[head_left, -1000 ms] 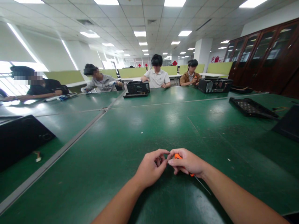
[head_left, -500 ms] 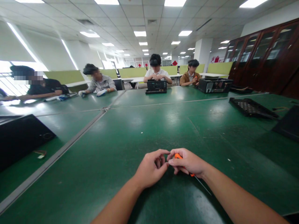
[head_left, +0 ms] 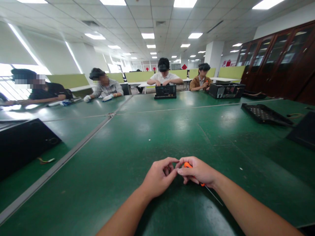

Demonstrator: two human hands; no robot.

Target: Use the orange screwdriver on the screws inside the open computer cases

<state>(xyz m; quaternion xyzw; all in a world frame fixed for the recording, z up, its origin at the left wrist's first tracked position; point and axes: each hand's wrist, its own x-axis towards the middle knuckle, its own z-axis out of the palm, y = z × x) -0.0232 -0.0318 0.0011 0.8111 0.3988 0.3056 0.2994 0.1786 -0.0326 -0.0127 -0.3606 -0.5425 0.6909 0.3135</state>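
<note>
Plainly, right hand (head_left: 200, 171): fingers curled round an orange-handled screwdriver (head_left: 188, 165), most of its grip hidden in the palm; the thin shaft sticks out below the wrist, pointing back towards the forearm.
Left hand (head_left: 157, 177): fingers bent inward, tips meeting those of the right hand; whether anything small is pinched there, I cannot tell.
Screwdriver's place: above the near part of the green table (head_left: 118, 173), in front of the wearer.
Far right case: an open black computer case (head_left: 226, 90) with parts inside, too small and dark to tell apart.
Far middle case: a smaller black case (head_left: 165, 91), upright before a person in a white shirt (head_left: 164, 78), whose hands are at its top; its inside is hidden from here.
Left edge: a large black housing (head_left: 24, 144), cut off by the frame, with a short connector cable (head_left: 46, 160) beside it.
Right edge: a black perforated tray (head_left: 267, 113) and a dark panel (head_left: 303, 131), the panel cut off.
Cabinet: a dark wooden cabinet (head_left: 278, 57) with glass doors; reflections make its contents hard to make out.
</note>
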